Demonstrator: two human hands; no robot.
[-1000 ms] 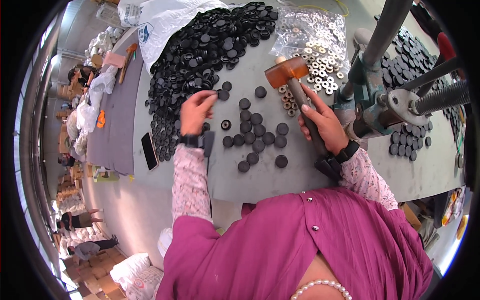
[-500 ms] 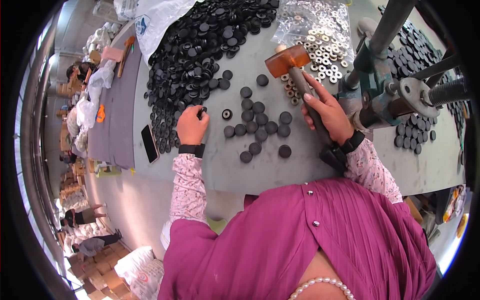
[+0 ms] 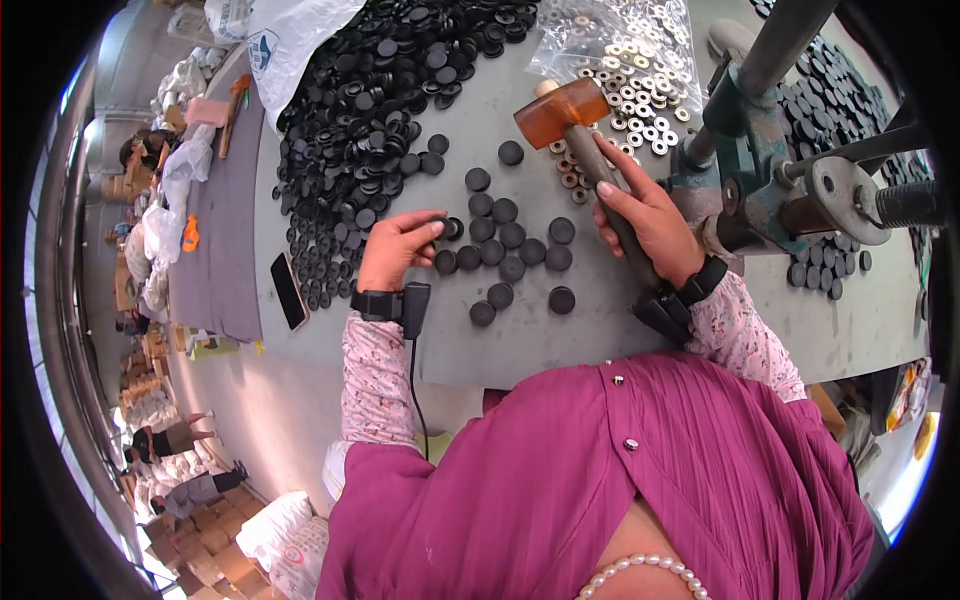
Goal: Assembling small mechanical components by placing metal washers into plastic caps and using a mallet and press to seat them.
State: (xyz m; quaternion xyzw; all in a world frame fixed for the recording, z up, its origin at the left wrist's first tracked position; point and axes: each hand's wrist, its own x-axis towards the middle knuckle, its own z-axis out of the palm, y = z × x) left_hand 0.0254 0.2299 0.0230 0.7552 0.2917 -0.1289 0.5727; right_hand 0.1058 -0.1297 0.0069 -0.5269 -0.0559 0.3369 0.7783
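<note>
My left hand (image 3: pixel 395 250) is closed in a pinch at the near edge of the black pile, with a small black round cap (image 3: pixel 452 229) at its fingertips. My fingers partly cover that cap, so its underside does not show. Wrapped round the handle of a mallet is my right hand (image 3: pixel 652 222). The amber mallet head (image 3: pixel 562 113) points up and left, held over the table. Between my hands lie several loose black discs (image 3: pixel 511 235) in a loose cluster.
A heap of black caps (image 3: pixel 370 130) spreads over the far left. Pale metal rings (image 3: pixel 630 95) spill from a clear bag. A green metal press (image 3: pixel 745 170) stands at right, beside more black discs (image 3: pixel 820 120). A phone (image 3: pixel 289 291) lies at the left edge.
My left hand has turned and moved right, bringing its fingertips to the ringed cap on the table. My right hand still grips the mallet. The whole view has shifted slightly.
</note>
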